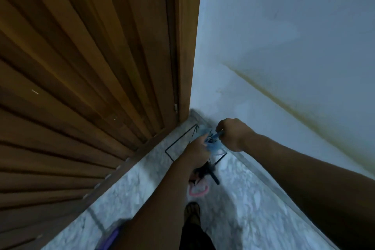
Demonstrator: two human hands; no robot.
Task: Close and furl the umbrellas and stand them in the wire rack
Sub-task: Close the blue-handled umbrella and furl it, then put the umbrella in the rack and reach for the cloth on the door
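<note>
Down in the corner, the right hand (233,135) is curled shut, its fingertips pinching a small blue part of the light blue umbrella (213,143); which part it is stays too blurred to tell. At about nine o'clock from it, touching the same bundle, the left hand (197,148) is closed around the blue fabric with its fingers reaching toward the dark metal fittings between the two hands. Both forearms stretch in from the lower edge of the view, the right one from five o'clock, the left from six.

Directly under the hands the wire rack (172,148) stands on the floor, a thin black frame whose rectangular top outline shows at nine o'clock from the left hand. The blue umbrella sits over the rack's right half; whether it rests inside cannot be told. A black umbrella (211,171) with a straight black handle leans out of the rack at six o'clock from the hands.

Below that, on the mottled grey floor (142,184), lies a pink sandal (199,191), and lower still a foot in a dark sandal (192,212). A slatted wooden door (81,67) fills the left side, a pale wall (284,36) the right, meeting at twelve o'clock from the hands. A purple object (110,238) pokes in at seven o'clock.
</note>
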